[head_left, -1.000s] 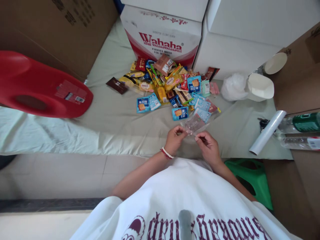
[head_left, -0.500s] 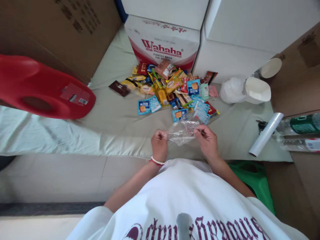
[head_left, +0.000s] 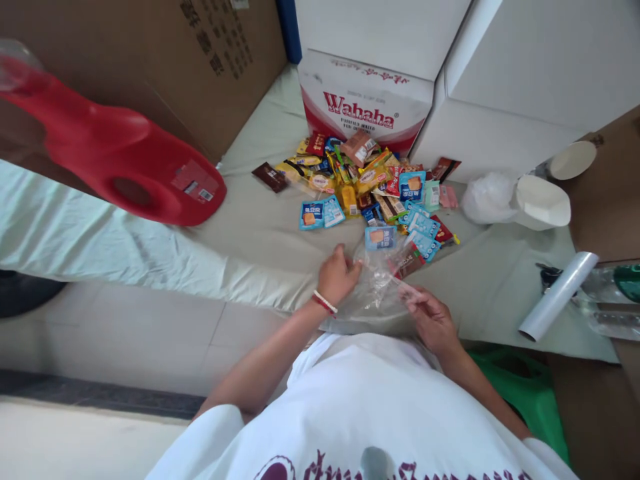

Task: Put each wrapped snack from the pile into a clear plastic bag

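Observation:
A clear plastic bag (head_left: pixel 376 288) is stretched between my two hands just above the pale cloth. My left hand (head_left: pixel 338 273), with a red and white bracelet at the wrist, pinches the bag's left edge. My right hand (head_left: pixel 429 315) pinches the right edge, fingers closed on the film. Just beyond the bag lies a pile of small snack packets (head_left: pixel 367 187), blue, yellow, red and brown ones. The nearest packets, a blue one (head_left: pixel 380 237) and a brown one (head_left: pixel 407 261), lie right at the bag's far side.
A pale cloth (head_left: pixel 240 233) covers the low surface. A red plastic stool (head_left: pixel 115 157) lies at left. A Wahaha carton (head_left: pixel 363 107), white boxes and brown cardboard boxes stand behind. White paper bowls (head_left: pixel 543 193), a film roll (head_left: pixel 557 295), bottles and a green stool (head_left: pixel 525 393) are at right.
The bag has been pulled wider and now hangs open between my hands. My left hand moved forward toward the packets, my right hand dropped lower. The camera has shifted left.

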A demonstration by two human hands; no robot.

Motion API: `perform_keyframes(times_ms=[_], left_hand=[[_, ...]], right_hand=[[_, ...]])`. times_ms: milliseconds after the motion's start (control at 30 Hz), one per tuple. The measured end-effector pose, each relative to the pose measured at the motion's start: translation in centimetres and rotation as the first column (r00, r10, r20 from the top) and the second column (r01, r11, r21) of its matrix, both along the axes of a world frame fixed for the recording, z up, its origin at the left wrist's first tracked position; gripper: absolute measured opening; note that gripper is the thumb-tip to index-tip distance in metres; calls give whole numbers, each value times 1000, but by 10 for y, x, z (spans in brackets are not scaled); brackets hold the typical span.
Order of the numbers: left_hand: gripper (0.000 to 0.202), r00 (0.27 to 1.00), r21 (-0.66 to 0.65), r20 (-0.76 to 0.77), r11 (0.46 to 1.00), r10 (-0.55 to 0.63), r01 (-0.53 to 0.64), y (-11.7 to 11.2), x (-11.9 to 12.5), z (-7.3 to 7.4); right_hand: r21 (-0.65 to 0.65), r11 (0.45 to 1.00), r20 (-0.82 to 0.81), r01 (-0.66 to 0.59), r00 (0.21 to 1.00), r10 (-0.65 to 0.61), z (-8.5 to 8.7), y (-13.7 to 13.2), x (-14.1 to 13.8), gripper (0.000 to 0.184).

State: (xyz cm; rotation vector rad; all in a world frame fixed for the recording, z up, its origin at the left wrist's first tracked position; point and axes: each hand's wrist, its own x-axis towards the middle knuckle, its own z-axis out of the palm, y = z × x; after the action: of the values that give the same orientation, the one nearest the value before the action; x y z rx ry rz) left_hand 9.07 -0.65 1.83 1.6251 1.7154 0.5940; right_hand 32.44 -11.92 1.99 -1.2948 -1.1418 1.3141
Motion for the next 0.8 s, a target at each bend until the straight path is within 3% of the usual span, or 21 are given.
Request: perform_keyframes(times_ms=[67, 100, 133, 200, 300, 333, 400, 433, 500, 600, 700, 767, 800], left_hand=[[25, 998, -50, 28, 997, -55, 57, 2, 11, -6], [25, 996, -40, 50, 997, -68, 70, -1, 15, -8], [27, 995, -14, 74, 997, -69, 71, -5, 18, -10], [29, 992, 56, 117, 997, -56, 49, -16, 23, -12], [27, 991, 147, 132, 989, -34, 15, -31, 32, -13], [27, 991, 165, 127, 986, -29, 7, -34, 34, -12], [25, 991, 194, 134, 981, -15, -12, -37, 35, -11], [24, 989, 207, 146, 978, 2, -32, -36, 33, -10], [22, 981, 224, 175, 967, 80, -119, -32, 21, -10], [21, 938, 204, 189, 923, 290, -326, -26, -13, -16], [20, 893, 100, 153, 893, 423, -439, -34, -47, -24], [17, 886, 89, 123, 884, 447, -458, -47, -58, -24], [19, 889, 149, 102, 877, 447, -457, -53, -61, -21]], right_hand=[[-117, 992, 164, 38, 986, -19, -4, -13, 27, 21], [-138, 988, 268, 76, 963, -37, -2, -18, 39, 22], [-115, 986, 369, 117, 927, -67, 3, -21, 48, 24], [50, 986, 534, 157, 830, -159, 20, -19, 55, 35], [245, 969, 731, -33, 663, -163, 42, 7, 29, 53], [235, 964, 788, -128, 606, -112, 43, 19, 14, 55], [157, 950, 837, -270, 548, 17, 36, 42, -14, 36], [130, 947, 822, -294, 566, 63, 29, 51, -24, 26], [126, 966, 715, -224, 696, 68, 14, 63, -30, 24], [66, 995, 407, 69, 909, -90, 0, 64, -13, 30], [-160, 966, 180, 201, 969, -172, -2, 57, 6, 38], [-282, 945, 130, 168, 982, -135, -2, 54, 8, 43], [-312, 940, 126, 138, 987, -102, -2, 54, 6, 44]])
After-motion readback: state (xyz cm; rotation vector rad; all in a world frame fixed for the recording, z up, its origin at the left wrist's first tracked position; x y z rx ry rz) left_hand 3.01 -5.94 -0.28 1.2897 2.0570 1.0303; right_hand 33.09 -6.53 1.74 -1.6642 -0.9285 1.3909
